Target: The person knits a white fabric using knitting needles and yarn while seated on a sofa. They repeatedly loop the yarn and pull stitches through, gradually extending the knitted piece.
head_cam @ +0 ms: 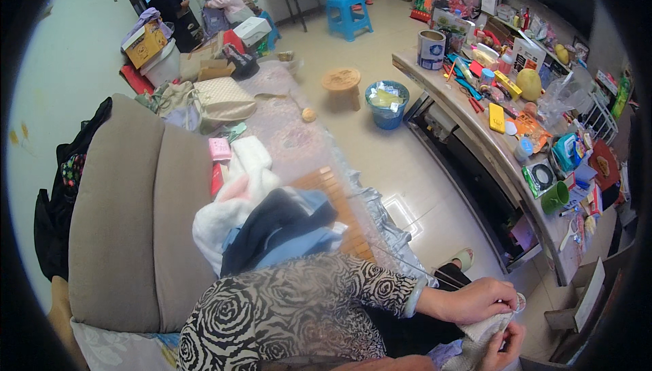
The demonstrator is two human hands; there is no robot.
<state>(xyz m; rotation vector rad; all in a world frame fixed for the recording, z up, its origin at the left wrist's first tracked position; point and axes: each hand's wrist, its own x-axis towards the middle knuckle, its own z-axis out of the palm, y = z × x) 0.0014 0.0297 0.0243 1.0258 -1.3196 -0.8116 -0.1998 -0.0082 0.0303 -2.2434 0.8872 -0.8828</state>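
My left hand [471, 300] reaches in from a black-and-cream rose-patterned sleeve [377, 282]. Its fingers pinch the upper edge of a pale grey fabric piece [481, 333], which looks knitted. Thin long rods [425, 269], like knitting needles, stick out past the left wrist toward the sofa. Just below, my right hand [504, 346] holds the same piece's side between thumb and fingers. A bit of lilac cloth [447, 353] shows under the work. Beyond the hands are a dark trouser leg and a light green slipper [463, 259].
Beside me the sofa [117, 218] holds a heap of white and blue clothes [285, 223] and a quilted cream bag [224, 98]. Across the floor stand a cluttered long table [473, 101], a blue waste bin [388, 111], a wooden stool [340, 80] and a blue stool [349, 14]. People are at the back.
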